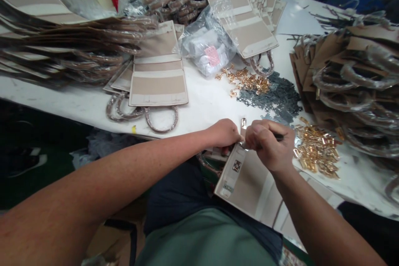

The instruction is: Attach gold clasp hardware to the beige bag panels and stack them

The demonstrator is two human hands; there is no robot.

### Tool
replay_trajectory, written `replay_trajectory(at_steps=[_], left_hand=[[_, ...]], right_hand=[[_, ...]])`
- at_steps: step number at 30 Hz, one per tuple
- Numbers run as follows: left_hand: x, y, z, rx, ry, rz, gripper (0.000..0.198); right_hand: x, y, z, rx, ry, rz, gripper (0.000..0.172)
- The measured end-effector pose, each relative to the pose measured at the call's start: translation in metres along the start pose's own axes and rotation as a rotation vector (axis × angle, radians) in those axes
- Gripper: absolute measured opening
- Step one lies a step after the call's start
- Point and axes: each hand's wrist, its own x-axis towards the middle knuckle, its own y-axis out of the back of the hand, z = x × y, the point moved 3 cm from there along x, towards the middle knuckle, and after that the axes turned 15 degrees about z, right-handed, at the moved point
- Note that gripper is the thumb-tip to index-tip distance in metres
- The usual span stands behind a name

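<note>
At the left, a stack of panels [71, 50] with plastic-wrapped handles lies on the white table [201, 104], and the left hand [227, 132] meets the upper corner of a beige panel [245, 181] — whether its fingers pinch anything, I cannot tell. That panel lies across the person's lap at the table's edge, where the right hand [269, 141] is curled around a dark tool [278, 136] — gold fittings [318, 149] and a second stack [352, 87] sit farther right.
</note>
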Motion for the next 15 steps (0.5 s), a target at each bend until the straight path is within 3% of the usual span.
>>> replay_trajectory(at_steps=[5, 11, 15], left_hand=[[0.003, -0.002, -0.005, -0.003, 0.012, 0.035, 0.031], [0.005, -0.002, -0.004, 0.002, 0.031, 0.025, 0.033], [0.004, -0.002, -0.003, -0.005, 0.032, 0.041, 0.031]], right_hand=[[0.001, 0.009, -0.017, 0.276, 0.088, 0.117, 0.044], [0.0, 0.007, -0.006, 0.253, 0.052, 0.109, 0.042], [-0.001, 0.006, -0.006, 0.299, 0.12, 0.117, 0.043]])
